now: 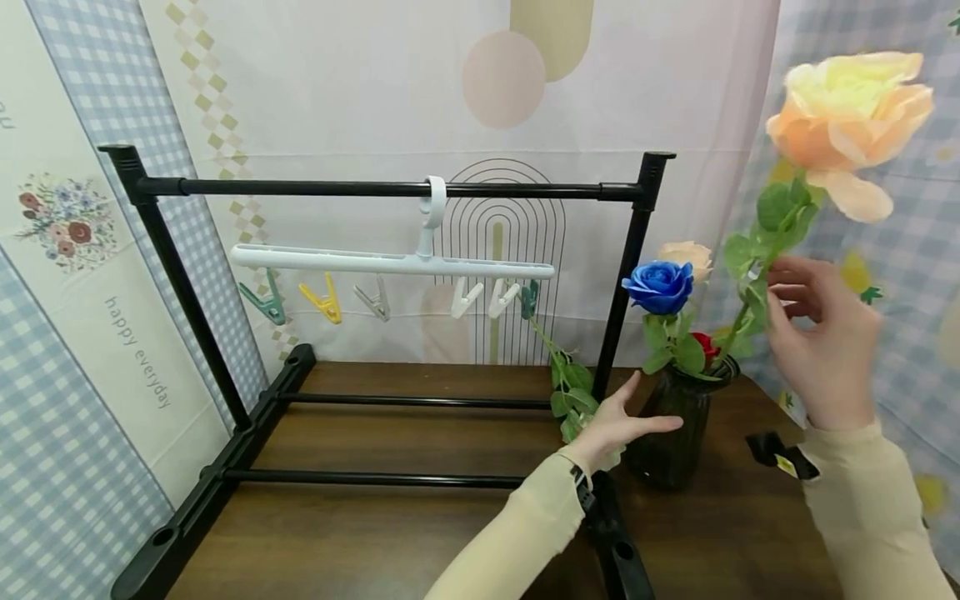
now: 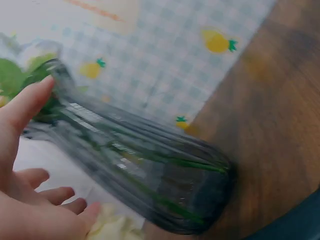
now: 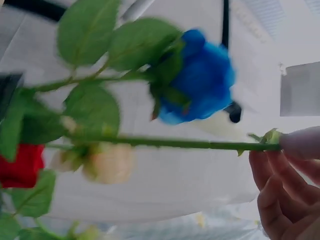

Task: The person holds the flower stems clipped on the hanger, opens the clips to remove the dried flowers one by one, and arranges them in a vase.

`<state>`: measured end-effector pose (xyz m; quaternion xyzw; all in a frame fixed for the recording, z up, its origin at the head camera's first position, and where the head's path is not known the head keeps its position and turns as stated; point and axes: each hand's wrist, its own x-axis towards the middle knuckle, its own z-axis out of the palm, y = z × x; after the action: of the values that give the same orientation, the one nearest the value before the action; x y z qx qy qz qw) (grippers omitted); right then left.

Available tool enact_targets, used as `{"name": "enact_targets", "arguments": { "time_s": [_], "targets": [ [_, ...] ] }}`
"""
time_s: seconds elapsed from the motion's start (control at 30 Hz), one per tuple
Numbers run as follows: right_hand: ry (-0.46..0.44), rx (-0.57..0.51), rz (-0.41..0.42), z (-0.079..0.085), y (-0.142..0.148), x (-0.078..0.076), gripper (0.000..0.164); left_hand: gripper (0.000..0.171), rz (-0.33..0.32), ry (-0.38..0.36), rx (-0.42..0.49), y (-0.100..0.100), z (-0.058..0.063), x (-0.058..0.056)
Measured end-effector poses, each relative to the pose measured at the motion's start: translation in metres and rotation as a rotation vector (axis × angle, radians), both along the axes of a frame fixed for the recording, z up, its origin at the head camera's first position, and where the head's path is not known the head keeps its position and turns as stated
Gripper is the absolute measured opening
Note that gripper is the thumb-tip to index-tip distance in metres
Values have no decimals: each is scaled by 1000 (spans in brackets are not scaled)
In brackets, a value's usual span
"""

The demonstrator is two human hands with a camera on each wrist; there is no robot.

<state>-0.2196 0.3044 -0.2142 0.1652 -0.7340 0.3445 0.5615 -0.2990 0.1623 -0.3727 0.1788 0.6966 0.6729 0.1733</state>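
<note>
My right hand (image 1: 825,342) pinches the green stem (image 3: 200,145) of a large peach-yellow rose (image 1: 851,125); the stem leans up from the dark glass vase (image 1: 678,450). In that vase also stand a blue rose (image 1: 660,287), a cream rose (image 1: 686,257) and a red flower (image 1: 705,346). Beside the vase is my left hand (image 1: 618,425), thumb and fingers spread; whether it touches the glass I cannot tell. Behind this hand a leafy stem (image 1: 573,392) hangs from a dark green clip (image 1: 529,300). A pale yellow bloom (image 2: 115,225) shows below the left fingers.
A black rack (image 1: 390,190) bears a light blue hanger (image 1: 390,262) with several clips, among them a yellow one (image 1: 322,298). Its right foot (image 1: 618,542) runs under my left wrist. A small black item (image 1: 780,457) lies on the wooden table (image 1: 375,533).
</note>
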Motion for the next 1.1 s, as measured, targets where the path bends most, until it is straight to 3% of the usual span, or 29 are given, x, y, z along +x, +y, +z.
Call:
{"name": "enact_targets", "arguments": {
  "time_s": [0.2,0.33,0.53,0.7,0.87,1.1],
  "targets": [
    [24,50,-153,-16,12,-17,17,88,71,86,-32,22,-9,7],
    [-16,93,-236,-28,16,-23,13,90,102,116,-69,29,-11,9],
    [-149,55,-224,-48,20,-24,17,89,160,99,-63,36,-19,11],
    [-247,5,-208,-61,21,-24,17,80,232,162,-59,40,-28,10],
    [-220,89,-204,-70,25,-31,13,69,293,232,-69,42,-31,6],
    [-219,184,-280,-77,32,-36,13,65,294,294,-100,42,-26,3]
  ]
}}
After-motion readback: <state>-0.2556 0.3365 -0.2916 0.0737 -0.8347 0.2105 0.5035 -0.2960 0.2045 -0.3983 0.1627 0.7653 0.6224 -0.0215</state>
